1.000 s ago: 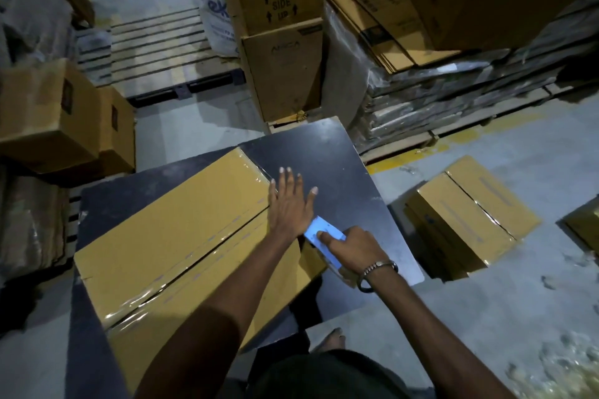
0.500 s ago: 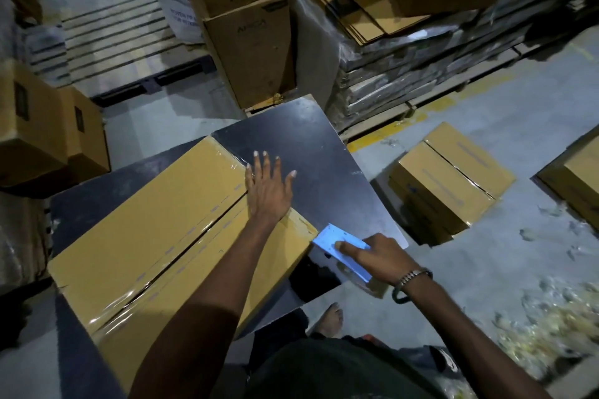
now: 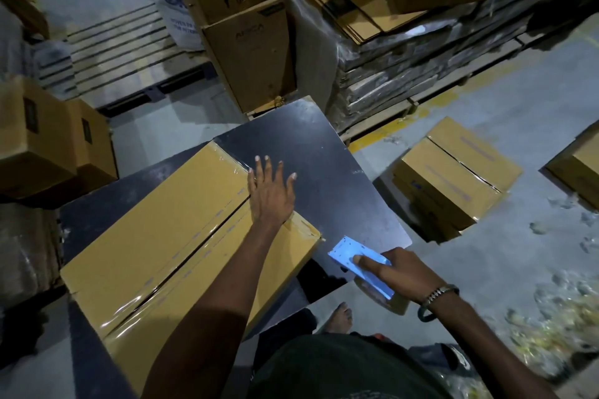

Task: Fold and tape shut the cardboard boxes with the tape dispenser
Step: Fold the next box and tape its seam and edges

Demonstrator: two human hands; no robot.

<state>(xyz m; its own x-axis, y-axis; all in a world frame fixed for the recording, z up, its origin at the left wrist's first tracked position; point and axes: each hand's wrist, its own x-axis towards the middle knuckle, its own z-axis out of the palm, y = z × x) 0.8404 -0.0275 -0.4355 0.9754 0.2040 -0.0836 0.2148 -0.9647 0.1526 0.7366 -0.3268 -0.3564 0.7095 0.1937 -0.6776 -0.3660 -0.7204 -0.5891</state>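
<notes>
A long tan cardboard box (image 3: 155, 236) lies on the black table (image 3: 324, 165), its two top flaps closed with clear tape glinting along the seam. My left hand (image 3: 270, 194) presses flat with spread fingers on the box's far right end. My right hand (image 3: 395, 272) grips the blue tape dispenser (image 3: 353, 256) at the table's near right corner, clear of the box's right end.
A closed box (image 3: 453, 175) sits on the floor to the right, another (image 3: 580, 168) at the right edge. Stacked cartons (image 3: 249, 42) stand behind the table, flat cardboard bundles (image 3: 405, 52) on a pallet at back right, boxes (image 3: 48, 136) at left. My bare foot (image 3: 338, 317) is under the table edge.
My right hand has carried the tape dispenser away from the box's end, rightward toward the table corner. My left hand stays pressed on the box. The view has shifted right.
</notes>
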